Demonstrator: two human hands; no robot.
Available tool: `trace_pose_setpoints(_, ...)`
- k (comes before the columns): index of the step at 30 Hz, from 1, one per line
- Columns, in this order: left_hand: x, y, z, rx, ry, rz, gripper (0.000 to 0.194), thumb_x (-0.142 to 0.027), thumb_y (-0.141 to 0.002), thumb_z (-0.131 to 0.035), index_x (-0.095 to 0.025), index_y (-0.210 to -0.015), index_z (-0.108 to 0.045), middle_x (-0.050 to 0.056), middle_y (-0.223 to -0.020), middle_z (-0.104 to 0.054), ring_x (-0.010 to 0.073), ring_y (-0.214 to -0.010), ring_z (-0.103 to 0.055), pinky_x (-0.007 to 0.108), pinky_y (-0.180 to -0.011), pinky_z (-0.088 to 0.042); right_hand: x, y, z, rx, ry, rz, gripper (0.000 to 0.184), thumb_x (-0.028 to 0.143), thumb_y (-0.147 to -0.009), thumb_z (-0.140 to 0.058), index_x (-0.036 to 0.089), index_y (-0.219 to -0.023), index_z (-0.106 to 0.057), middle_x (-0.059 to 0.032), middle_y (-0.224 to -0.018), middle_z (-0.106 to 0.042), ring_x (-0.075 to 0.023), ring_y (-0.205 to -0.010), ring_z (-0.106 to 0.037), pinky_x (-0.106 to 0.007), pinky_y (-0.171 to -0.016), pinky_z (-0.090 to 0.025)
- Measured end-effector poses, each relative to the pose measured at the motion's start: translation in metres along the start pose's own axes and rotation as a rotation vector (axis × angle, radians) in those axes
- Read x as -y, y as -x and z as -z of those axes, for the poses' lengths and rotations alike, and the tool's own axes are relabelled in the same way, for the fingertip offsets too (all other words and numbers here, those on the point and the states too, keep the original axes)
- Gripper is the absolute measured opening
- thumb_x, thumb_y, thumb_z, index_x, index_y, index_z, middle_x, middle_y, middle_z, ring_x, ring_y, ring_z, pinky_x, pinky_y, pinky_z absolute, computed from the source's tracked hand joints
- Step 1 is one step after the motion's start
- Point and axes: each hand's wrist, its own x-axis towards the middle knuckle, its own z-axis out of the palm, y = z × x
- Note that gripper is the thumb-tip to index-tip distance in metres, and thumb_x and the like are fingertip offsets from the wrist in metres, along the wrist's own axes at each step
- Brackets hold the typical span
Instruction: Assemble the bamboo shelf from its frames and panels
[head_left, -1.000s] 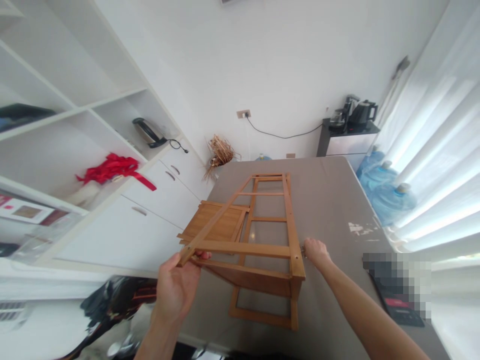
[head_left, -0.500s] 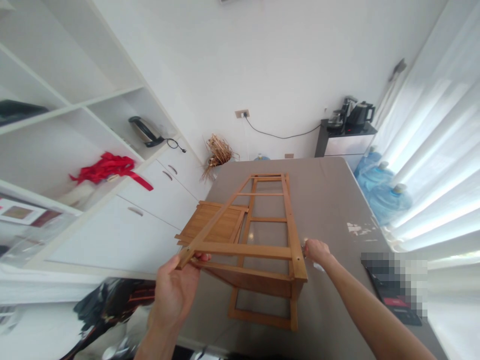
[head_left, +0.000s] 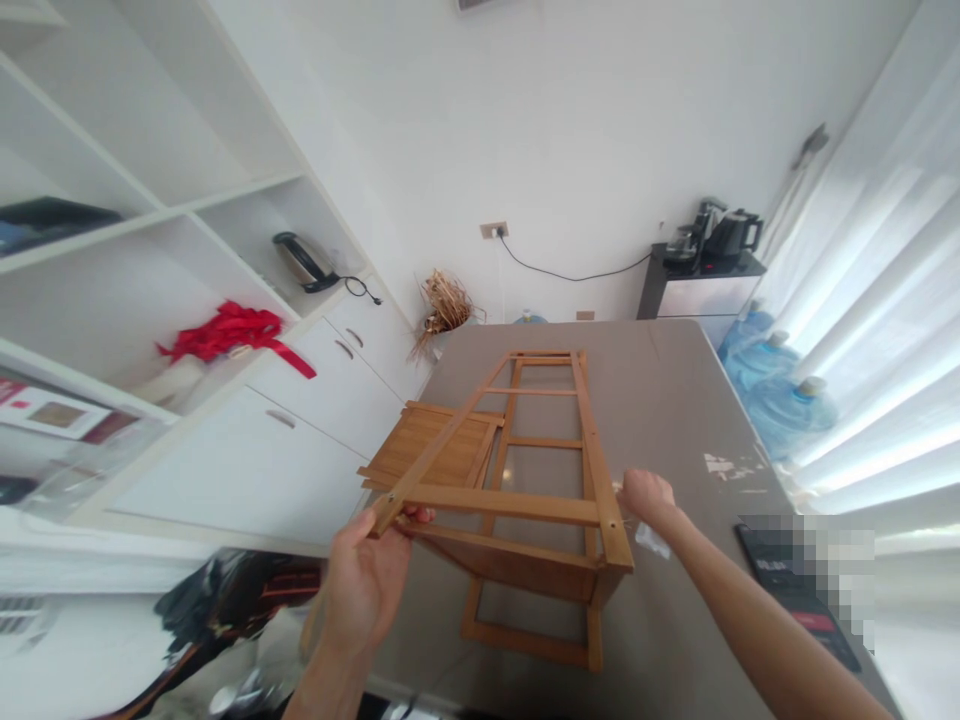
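Note:
A light-brown wooden frame (head_left: 510, 505) with several crossbars lies on its side on the grey table (head_left: 660, 400). My left hand (head_left: 371, 575) is closed around its near left corner, thumb above and fingers underneath. Just off the frame's right rail is my right hand (head_left: 649, 495), fingers curled into a fist; anything inside them is hidden. A small clear plastic bag (head_left: 651, 540) lies below that wrist. Beyond my left hand, a slatted wooden panel (head_left: 431, 445) rests at the table's left side, partly behind the frame.
White shelving with cabinets (head_left: 247, 470) runs along the left, holding red ribbon (head_left: 225, 332) and a kettle (head_left: 306, 262). Blue water bottles (head_left: 791, 405) stand past the table's right edge. A dark flat object (head_left: 780, 570), partly blurred out, lies at the right edge.
The whole view has shifted slightly. My right fist has drawn a little away from the frame's right rail, and more of the plastic bag shows. My left hand keeps its hold on the corner.

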Motion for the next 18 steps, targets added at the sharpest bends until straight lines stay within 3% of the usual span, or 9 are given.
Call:
trace_pose_setpoints(2, 0.0, 0.0, 0.001, 0.001, -0.006, -0.001, 0.029, -0.037, -0.075, -0.052, -0.014, -0.073, -0.069, 0.005, -0.068, -0.065, 0.0194, -0.07, -0.057, 0.034, -0.072, -0.049, -0.007, 0.01, 0.037, -0.051, -0.046, 0.036, 0.018, 0.023, -0.083, -0.051, 0.015, -0.088, -0.066, -0.0116, -0.089, -0.068, -0.0218, -0.087, -0.063, -0.029, -0.072, -0.045)
trace_pose_setpoints(4, -0.001, 0.0, 0.002, 0.001, -0.011, 0.0, 0.028, -0.037, -0.074, -0.053, -0.014, -0.073, -0.069, 0.005, -0.068, -0.065, 0.0198, -0.07, -0.057, 0.034, -0.073, -0.049, -0.013, 0.029, 0.078, -0.09, -0.105, 0.104, 0.02, 0.027, -0.082, -0.049, 0.019, -0.091, -0.065, -0.0055, -0.087, -0.069, -0.0179, -0.083, -0.063, -0.026, -0.07, -0.044)
trace_pose_setpoints(6, -0.002, 0.001, 0.002, -0.003, -0.008, 0.002, 0.028, -0.037, -0.074, -0.053, -0.013, -0.073, -0.069, 0.005, -0.068, -0.065, 0.0201, -0.071, -0.058, 0.034, -0.073, -0.049, -0.013, 0.055, 0.116, -0.106, -0.318, 0.251, 0.023, 0.03, -0.083, -0.045, 0.02, -0.09, -0.064, -0.0019, -0.081, -0.068, -0.0142, -0.073, -0.062, -0.024, -0.065, -0.045)
trace_pose_setpoints(9, -0.003, 0.002, 0.002, -0.012, 0.004, 0.016, 0.028, -0.037, -0.073, -0.054, -0.013, -0.073, -0.069, 0.005, -0.068, -0.064, 0.0202, -0.071, -0.058, 0.034, -0.073, -0.049, 0.0, 0.099, 0.154, -0.002, -0.596, 0.435, 0.024, 0.037, -0.08, -0.052, 0.019, -0.085, -0.066, -0.0012, -0.073, -0.067, -0.015, -0.067, -0.06, -0.024, -0.059, -0.045)
trace_pose_setpoints(13, -0.003, 0.003, 0.004, 0.003, 0.015, 0.022, 0.028, -0.036, -0.074, -0.053, -0.013, -0.073, -0.068, 0.005, -0.069, -0.064, 0.0197, -0.071, -0.057, 0.035, -0.074, -0.049, 0.023, 0.135, 0.171, 0.076, -0.547, 0.538, 0.022, 0.038, -0.077, -0.056, 0.021, -0.081, -0.069, -0.0005, -0.073, -0.067, -0.0143, -0.066, -0.059, -0.023, -0.057, -0.043)
trace_pose_setpoints(18, -0.001, 0.004, 0.009, 0.023, 0.042, 0.027, 0.026, -0.035, -0.075, -0.053, -0.014, -0.075, -0.068, 0.004, -0.069, -0.063, 0.0192, -0.068, -0.057, 0.035, -0.07, -0.05, 0.034, 0.151, 0.173, 0.032, -0.35, 0.65, 0.02, 0.026, -0.081, -0.05, 0.022, -0.079, -0.07, -0.0004, -0.079, -0.068, -0.0129, -0.066, -0.058, -0.023, -0.059, -0.042)
